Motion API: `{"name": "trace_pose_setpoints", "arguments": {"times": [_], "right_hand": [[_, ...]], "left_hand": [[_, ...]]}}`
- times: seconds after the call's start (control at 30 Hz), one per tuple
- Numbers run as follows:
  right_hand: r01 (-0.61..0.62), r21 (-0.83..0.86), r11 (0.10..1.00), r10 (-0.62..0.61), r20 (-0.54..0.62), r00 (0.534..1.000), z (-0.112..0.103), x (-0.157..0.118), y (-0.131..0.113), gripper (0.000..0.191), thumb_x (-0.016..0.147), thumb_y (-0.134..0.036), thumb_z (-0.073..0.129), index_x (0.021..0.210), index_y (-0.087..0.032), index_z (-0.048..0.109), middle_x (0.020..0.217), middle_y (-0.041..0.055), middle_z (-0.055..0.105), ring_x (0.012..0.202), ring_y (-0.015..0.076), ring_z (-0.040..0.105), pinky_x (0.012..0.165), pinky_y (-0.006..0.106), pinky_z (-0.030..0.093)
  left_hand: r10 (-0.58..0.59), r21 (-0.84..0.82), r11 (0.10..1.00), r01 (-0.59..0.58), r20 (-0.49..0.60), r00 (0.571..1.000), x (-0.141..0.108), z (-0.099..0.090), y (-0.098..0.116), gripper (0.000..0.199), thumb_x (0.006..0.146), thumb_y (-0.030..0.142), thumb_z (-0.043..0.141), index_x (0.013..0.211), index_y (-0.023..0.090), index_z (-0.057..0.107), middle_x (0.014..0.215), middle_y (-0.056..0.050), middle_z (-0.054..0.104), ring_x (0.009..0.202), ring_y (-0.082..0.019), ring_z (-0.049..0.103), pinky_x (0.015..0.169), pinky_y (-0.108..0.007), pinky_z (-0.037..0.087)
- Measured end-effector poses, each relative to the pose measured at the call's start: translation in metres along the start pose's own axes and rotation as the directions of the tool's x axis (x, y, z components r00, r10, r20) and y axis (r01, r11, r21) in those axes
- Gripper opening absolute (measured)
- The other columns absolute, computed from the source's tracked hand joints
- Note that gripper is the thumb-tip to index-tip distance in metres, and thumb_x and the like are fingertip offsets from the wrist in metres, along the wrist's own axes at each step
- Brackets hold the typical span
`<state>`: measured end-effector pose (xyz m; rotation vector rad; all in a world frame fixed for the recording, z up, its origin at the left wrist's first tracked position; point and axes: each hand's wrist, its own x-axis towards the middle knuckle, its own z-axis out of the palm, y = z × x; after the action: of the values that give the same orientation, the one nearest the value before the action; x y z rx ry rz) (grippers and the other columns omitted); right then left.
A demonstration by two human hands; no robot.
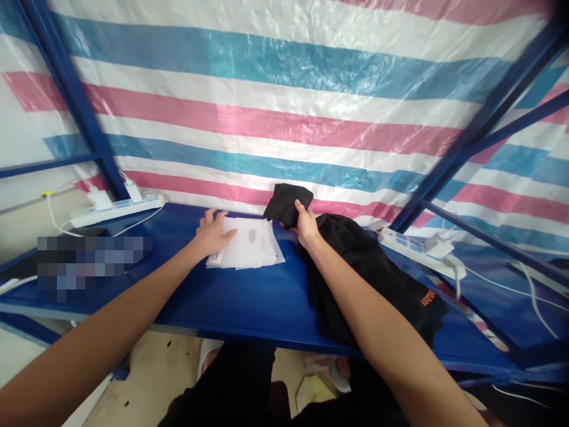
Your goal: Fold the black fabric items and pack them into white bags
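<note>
My right hand grips a small folded black cloth, thumb on its face, just above the table's back edge. My left hand has its fingers spread over the left edge of a stack of white translucent plastic bags, which lies flat on the blue table. Beneath my right forearm and to its right lies a larger black garment with orange lettering near its lower right end.
White power strips stand at the back left and at the right, with plugs and cables. A blurred-out item lies on the left. Blue metal posts and a striped plastic sheet bound the back.
</note>
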<state>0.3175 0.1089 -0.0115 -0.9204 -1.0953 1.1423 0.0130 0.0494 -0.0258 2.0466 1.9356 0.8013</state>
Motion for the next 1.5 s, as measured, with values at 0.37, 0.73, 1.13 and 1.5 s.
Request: {"name": "trace_pose_setpoints", "arguments": {"times": [0.37,0.73,1.13,1.5], "right_hand": [[-0.388,0.202,0.899,0.371,0.117,0.921,0.027,-0.013,0.012,0.034,0.107,-0.056,0.054,0.113,-0.024,0.065,0.109,0.0113,0.079,0.092,0.0273,0.075,0.079,0.052,0.066],[-0.166,0.146,0.975,0.164,0.028,0.986,0.039,-0.027,-0.013,0.046,0.089,-0.065,0.081,0.109,-0.024,0.075,0.111,0.0107,0.083,0.096,0.0289,0.076,0.073,0.040,0.066],[-0.052,0.222,0.974,-0.024,0.325,0.945,0.036,-0.043,-0.045,0.056,0.078,-0.047,0.096,0.127,-0.034,0.072,0.126,0.0019,0.079,0.112,0.0240,0.076,0.094,0.040,0.066],[-0.065,-0.028,0.997,0.070,0.262,0.963,0.054,-0.049,-0.024,0.057,0.083,-0.054,0.091,0.129,-0.028,0.069,0.138,0.0093,0.070,0.114,0.0279,0.074,0.082,0.046,0.073]], "left_hand": [[0.167,-0.009,0.986,-0.166,0.077,0.983,-0.002,0.039,0.009,0.083,0.092,0.075,0.064,0.147,0.014,0.068,0.182,-0.022,0.026,0.170,-0.051,0.010,0.135,-0.062,0.018],[0.201,-0.246,0.949,-0.198,-0.016,0.980,-0.006,0.017,0.027,0.096,0.091,0.072,0.072,0.168,0.021,0.044,0.181,-0.021,0.028,0.169,-0.047,0.019,0.133,-0.064,0.027],[0.217,-0.608,0.669,-0.428,-0.392,0.894,-0.008,-0.008,0.052,0.037,0.104,0.056,0.067,0.099,0.020,0.078,0.122,-0.010,0.073,0.106,-0.025,0.075,0.090,-0.035,0.065],[0.119,-0.848,0.441,-0.293,-0.269,0.956,0.008,0.002,0.044,0.046,0.100,0.063,0.070,0.113,0.019,0.068,0.099,-0.006,0.073,0.089,-0.020,0.076,0.083,-0.034,0.068]]}}
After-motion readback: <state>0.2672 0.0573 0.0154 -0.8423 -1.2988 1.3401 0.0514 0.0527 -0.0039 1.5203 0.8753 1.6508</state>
